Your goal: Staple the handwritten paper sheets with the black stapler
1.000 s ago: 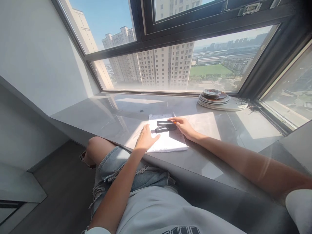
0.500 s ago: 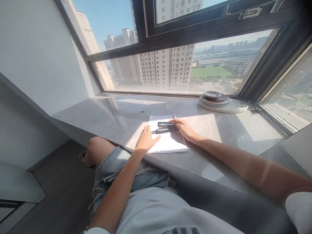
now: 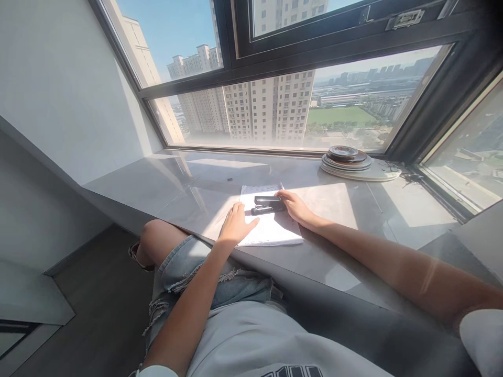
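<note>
A black stapler (image 3: 269, 204) lies over white papers (image 3: 271, 230) on the grey ledge, its jaw facing left. My right hand (image 3: 297, 209) is closed around the stapler's right end. At the left edge of the papers rests my left hand (image 3: 237, 225), thumb spread from the fingers, holding nothing. A thin pen-like object (image 3: 282, 186) shows at the top edge of the papers, partly hidden behind my right hand.
A stack of plates (image 3: 346, 159) stands on the ledge (image 3: 204, 183) at the back right, by the window frame. Dark small items (image 3: 411, 178) lie beside it. One small dark piece (image 3: 230, 179) sits behind the papers.
My right hand's fingers have shifted very slightly to the right on the stapler. My left hand and the papers look the same.
</note>
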Action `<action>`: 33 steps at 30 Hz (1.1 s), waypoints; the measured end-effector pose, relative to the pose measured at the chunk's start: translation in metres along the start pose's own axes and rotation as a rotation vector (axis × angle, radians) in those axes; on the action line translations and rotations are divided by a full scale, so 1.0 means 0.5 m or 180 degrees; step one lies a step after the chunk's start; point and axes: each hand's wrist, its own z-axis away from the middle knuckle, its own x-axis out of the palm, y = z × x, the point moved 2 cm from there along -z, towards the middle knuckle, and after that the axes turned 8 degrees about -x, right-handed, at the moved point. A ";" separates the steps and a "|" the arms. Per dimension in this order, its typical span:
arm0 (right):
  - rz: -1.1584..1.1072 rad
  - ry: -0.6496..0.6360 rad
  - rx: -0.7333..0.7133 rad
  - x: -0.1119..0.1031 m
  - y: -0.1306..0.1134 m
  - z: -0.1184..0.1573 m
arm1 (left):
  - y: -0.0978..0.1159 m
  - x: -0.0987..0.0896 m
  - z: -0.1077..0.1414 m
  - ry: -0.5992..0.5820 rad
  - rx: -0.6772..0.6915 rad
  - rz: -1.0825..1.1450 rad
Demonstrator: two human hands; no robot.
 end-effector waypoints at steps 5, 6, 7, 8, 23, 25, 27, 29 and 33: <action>0.0092 -0.0058 -0.0034 0.004 -0.004 -0.001 | 0.002 -0.001 0.000 0.0016 -0.0075 0.0090; 0.0091 -0.0071 -0.0028 0.005 -0.006 -0.001 | 0.002 -0.001 0.000 0.0030 -0.0076 0.0100; 0.0091 -0.0083 -0.0014 0.006 -0.007 -0.002 | 0.002 -0.001 -0.001 0.0043 -0.0072 0.0107; 0.0096 -0.0091 0.0007 0.007 -0.009 -0.003 | 0.001 0.000 -0.001 0.0058 -0.0068 0.0110; 0.0513 -0.0337 -0.0011 0.003 -0.059 0.021 | -0.001 0.004 -0.001 0.0111 -0.0056 0.0177; 0.0602 -0.0292 -0.0143 0.000 -0.059 0.023 | -0.003 0.004 -0.001 0.0097 -0.0077 0.0255; 0.0680 -0.0129 -0.0353 -0.005 -0.063 0.026 | -0.001 0.001 0.000 0.0129 -0.0023 0.0383; 0.0838 0.0146 -0.0641 -0.011 -0.071 0.032 | 0.004 -0.007 0.001 0.0422 0.0026 0.0614; 0.1371 0.0532 -0.1363 -0.011 -0.093 0.045 | 0.019 -0.021 0.000 0.1549 -0.0263 0.1710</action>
